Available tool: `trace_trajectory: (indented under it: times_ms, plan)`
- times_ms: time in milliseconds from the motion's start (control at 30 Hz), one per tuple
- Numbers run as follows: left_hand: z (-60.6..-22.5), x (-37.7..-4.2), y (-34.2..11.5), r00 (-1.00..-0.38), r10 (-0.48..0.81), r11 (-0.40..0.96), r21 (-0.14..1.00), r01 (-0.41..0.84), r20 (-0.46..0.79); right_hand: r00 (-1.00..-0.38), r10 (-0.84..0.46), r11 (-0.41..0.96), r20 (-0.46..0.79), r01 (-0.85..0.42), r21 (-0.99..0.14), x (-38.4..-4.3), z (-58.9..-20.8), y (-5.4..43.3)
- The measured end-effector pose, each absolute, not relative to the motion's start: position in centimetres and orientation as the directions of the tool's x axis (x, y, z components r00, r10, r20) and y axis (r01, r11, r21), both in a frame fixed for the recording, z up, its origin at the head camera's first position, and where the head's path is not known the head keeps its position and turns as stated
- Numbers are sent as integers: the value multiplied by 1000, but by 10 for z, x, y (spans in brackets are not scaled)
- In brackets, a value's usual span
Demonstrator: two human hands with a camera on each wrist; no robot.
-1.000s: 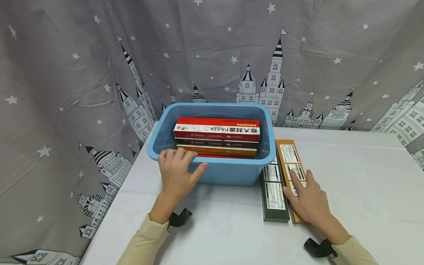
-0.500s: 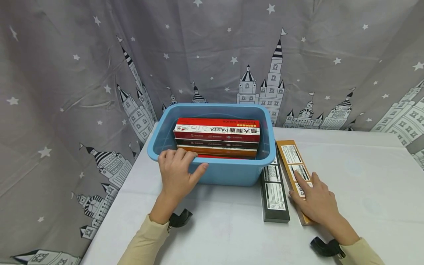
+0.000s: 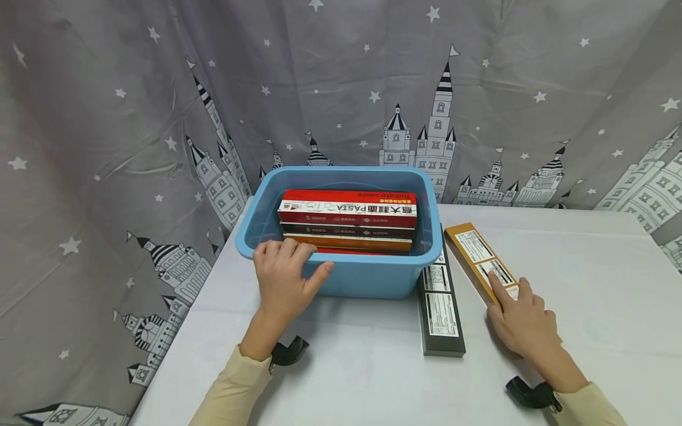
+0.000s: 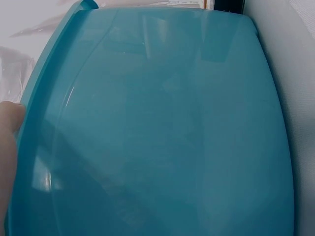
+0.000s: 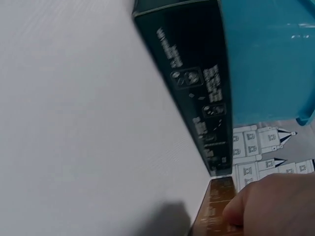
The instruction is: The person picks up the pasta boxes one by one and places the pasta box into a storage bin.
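In the head view my left hand (image 3: 283,278) grips the near rim of a blue plastic bin (image 3: 367,279), with its fingers hooked over the edge and the thumb outside. My right hand (image 3: 524,325) holds a long orange-brown pasta box (image 3: 476,247) by its near part, thumb along the left side and fingers across the labelled face. That box lies slanted on the table, its near end partly covered by the hand. To its left a black box (image 3: 443,316) lies beside the bin. The right wrist view shows the orange-brown box (image 5: 212,216) beyond the black one (image 5: 197,88).
Inside the bin several boxes stand packed in a row, with a red pasta box (image 3: 346,207) at the back. A white cloth covers the table (image 3: 362,361). A grey curtain (image 3: 330,77) printed with castles hangs behind and at the left.
My right hand has moved right with the orange-brown box, swinging its near end out and opening a gap from the black box. The left hand and bin have stayed in place.
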State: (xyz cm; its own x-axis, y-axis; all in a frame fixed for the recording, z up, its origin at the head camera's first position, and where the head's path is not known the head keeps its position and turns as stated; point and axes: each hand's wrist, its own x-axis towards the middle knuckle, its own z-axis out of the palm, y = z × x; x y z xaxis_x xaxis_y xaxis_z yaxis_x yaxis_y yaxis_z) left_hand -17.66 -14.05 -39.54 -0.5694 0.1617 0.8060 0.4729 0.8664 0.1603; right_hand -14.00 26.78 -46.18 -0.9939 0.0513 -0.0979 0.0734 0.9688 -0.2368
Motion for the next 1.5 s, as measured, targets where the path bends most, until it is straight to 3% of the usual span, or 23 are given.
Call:
trace_trajectory:
  times_ms: [400, 1500]
  plan:
    - [-395, -177, -140, -572, 160, 865, 165, 474, 804, -997, 70, 980, -16, 72, -183, -147, -469, 272]
    - [-397, -178, -142, -575, 168, 866, 160, 475, 801, -998, 42, 978, -56, 53, -204, -161, -461, 280]
